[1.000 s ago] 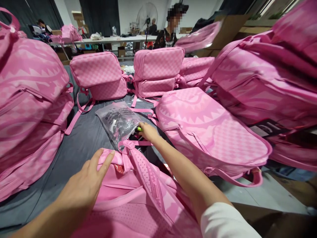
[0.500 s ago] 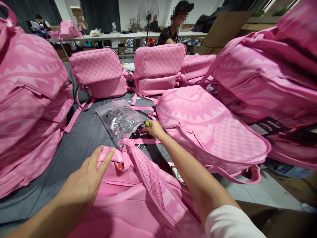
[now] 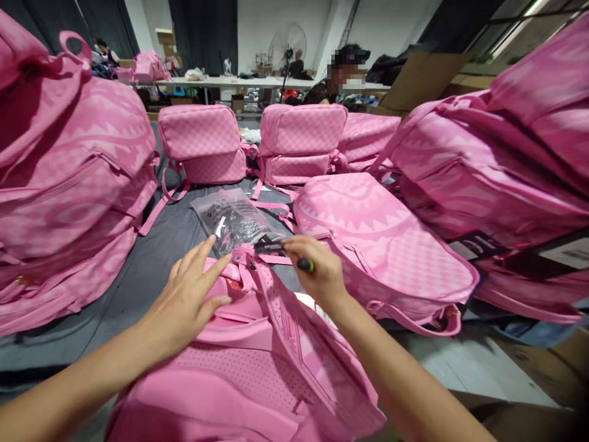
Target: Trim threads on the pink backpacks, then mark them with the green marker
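A pink backpack (image 3: 239, 368) lies directly in front of me, with its perforated back panel and straps facing up. My left hand (image 3: 186, 294) rests on its upper left part, fingers stretched and apart. Closed above the backpack's top loop, my right hand (image 3: 319, 267) holds a thin black piece like a hang tag (image 3: 269, 247). A black-and-green handled tool (image 3: 306, 265) also sits in that hand; its kind is mostly hidden by the fingers. Just beyond lies a clear plastic bag (image 3: 234, 215) with dark contents.
Another pink backpack (image 3: 368, 221) lies flat at the right. Larger pink backpacks stand at the left (image 3: 69, 184) and right (image 3: 483, 172). Checkered pink bags (image 3: 304, 132) stand along the far side of the grey-covered table (image 3: 161, 258). A person (image 3: 331, 83) is behind them.
My right hand has come back from the plastic bag's mouth to the backpack's top loop, bringing out the black piece. My left hand has shifted slightly right, and the view has tilted up.
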`<state>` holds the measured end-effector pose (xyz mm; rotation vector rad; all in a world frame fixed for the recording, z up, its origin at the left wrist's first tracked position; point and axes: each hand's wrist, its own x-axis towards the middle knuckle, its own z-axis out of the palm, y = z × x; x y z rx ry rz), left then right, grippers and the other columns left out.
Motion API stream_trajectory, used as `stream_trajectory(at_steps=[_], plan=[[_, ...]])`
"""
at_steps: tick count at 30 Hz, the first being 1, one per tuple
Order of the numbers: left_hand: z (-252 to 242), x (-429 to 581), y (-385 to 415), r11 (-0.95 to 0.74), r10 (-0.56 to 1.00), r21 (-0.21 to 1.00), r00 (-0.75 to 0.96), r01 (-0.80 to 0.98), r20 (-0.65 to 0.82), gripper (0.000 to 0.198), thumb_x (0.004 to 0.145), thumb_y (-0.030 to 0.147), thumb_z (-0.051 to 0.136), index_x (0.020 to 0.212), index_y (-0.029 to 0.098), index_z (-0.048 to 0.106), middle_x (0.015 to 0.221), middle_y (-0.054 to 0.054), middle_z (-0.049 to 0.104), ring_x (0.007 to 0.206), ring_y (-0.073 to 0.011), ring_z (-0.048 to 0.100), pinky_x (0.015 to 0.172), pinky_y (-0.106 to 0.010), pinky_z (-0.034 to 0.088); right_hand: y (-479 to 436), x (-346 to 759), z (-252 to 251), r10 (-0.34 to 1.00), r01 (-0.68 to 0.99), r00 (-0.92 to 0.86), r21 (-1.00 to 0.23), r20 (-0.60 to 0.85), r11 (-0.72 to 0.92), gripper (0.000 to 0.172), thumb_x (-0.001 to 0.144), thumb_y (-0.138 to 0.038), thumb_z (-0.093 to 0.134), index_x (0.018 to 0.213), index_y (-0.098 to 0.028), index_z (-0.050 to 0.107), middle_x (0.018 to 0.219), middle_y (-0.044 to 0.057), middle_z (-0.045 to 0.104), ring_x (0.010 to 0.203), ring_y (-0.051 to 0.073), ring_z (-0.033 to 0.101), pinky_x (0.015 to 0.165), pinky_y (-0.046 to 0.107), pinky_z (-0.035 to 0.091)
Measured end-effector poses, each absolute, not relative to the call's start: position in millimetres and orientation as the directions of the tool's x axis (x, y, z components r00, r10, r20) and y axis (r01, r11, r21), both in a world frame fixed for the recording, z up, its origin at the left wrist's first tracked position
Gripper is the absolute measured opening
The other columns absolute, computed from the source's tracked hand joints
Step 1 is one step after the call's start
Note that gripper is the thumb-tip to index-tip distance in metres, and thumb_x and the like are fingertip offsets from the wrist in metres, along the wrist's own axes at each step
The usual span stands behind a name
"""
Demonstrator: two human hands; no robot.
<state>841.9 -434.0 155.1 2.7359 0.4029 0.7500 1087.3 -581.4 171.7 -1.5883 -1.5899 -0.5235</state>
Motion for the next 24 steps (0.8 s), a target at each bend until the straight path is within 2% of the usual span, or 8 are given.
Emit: stream_trajectory(at_steps=[3,6,8,11,15,19,22,24], plan=[[174,841,-454,-0.838,0.369,0.545,0.726,-0.009,0.580,0.043,0.098,0.033,0.051,0.140,0.020,0.053,0.142,-0.013,0.058,0.128,-0.0239,0.056,0.108,-0.043,0.047,-611,1033,179,0.613,0.961,-0.106,-0.077,0.783,0.265,0.026,0.094,-0.015,0.051,0.110,-0.024,0.070,0.113,0.011,0.074,0.103,0.021,0.072,0.084,0.035,0.061],[186,837,-466,-0.675,0.381,0.726,0.784,-0.127,0.491,0.032,0.093,0.028,0.060,0.124,0.020,0.064,0.110,-0.005,0.074,0.096,-0.0166,0.069,0.082,-0.028,0.056,-626,1004,176,0.593,0.941,-0.229,0.021,0.772,0.337,0.032,0.094,-0.014,0.052,0.119,-0.025,0.068,0.116,0.013,0.074,0.106,0.023,0.072,0.083,0.037,0.062],[187,832,-468,-0.658,0.370,0.743,0.809,-0.118,0.456,0.018,0.090,0.023,0.063,0.106,0.021,0.070,0.092,0.000,0.075,0.082,-0.0139,0.069,0.071,-0.024,0.053,-630,997,173,0.591,0.944,-0.211,0.004,0.779,0.331,0.035,0.093,-0.012,0.054,0.124,-0.025,0.067,0.126,0.015,0.069,0.109,0.024,0.071,0.084,0.036,0.063],[182,822,-468,-0.823,0.352,0.566,0.745,-0.041,0.566,0.010,0.090,0.017,0.062,0.096,0.021,0.070,0.090,0.000,0.074,0.084,-0.0144,0.068,0.074,-0.026,0.051,-630,990,172,0.612,0.946,-0.048,-0.161,0.789,0.282,0.040,0.092,-0.012,0.057,0.129,-0.025,0.066,0.132,0.015,0.066,0.111,0.024,0.070,0.087,0.036,0.062],[176,812,-470,-0.976,0.153,0.218,0.675,-0.012,0.722,0.012,0.093,0.013,0.056,0.092,0.018,0.067,0.093,-0.003,0.074,0.083,-0.0144,0.067,0.075,-0.027,0.049,-629,976,180,0.676,0.804,0.277,-0.550,0.683,0.226,0.034,0.090,-0.024,0.065,0.125,-0.026,0.066,0.108,0.009,0.075,0.084,0.020,0.073,0.076,0.034,0.063],[175,809,-472,-0.995,-0.098,-0.102,0.479,-0.018,0.872,0.016,0.093,0.011,0.053,0.092,0.018,0.067,0.093,-0.004,0.074,0.090,-0.0172,0.066,0.079,-0.031,0.048,-627,969,190,0.784,0.437,0.515,-0.893,0.347,0.108,0.036,0.085,-0.048,0.071,0.107,-0.020,0.070,0.090,0.008,0.075,0.065,0.017,0.068,0.055,0.028,0.055],[173,810,-472,-0.962,-0.270,-0.265,0.356,-0.064,0.895,0.014,0.090,0.010,0.056,0.092,0.020,0.067,0.092,-0.002,0.075,0.093,-0.0163,0.065,0.086,-0.033,0.049,-622,972,193,0.883,0.211,0.469,-0.974,0.029,-0.080,0.048,0.080,-0.062,0.070,0.093,-0.015,0.071,0.064,0.003,0.066,0.044,0.010,0.050,0.038,0.021,0.032],[170,812,-472,-0.941,-0.337,-0.323,0.346,-0.099,0.875,0.014,0.090,0.010,0.058,0.088,0.022,0.066,0.089,0.000,0.075,0.091,-0.0142,0.065,0.087,-0.031,0.050,-618,976,193,0.925,0.164,0.371,-0.975,-0.079,-0.149,0.048,0.076,-0.062,0.072,0.082,-0.015,0.069,0.053,-0.002,0.056,0.040,0.007,0.038,0.038,0.020,0.023]])
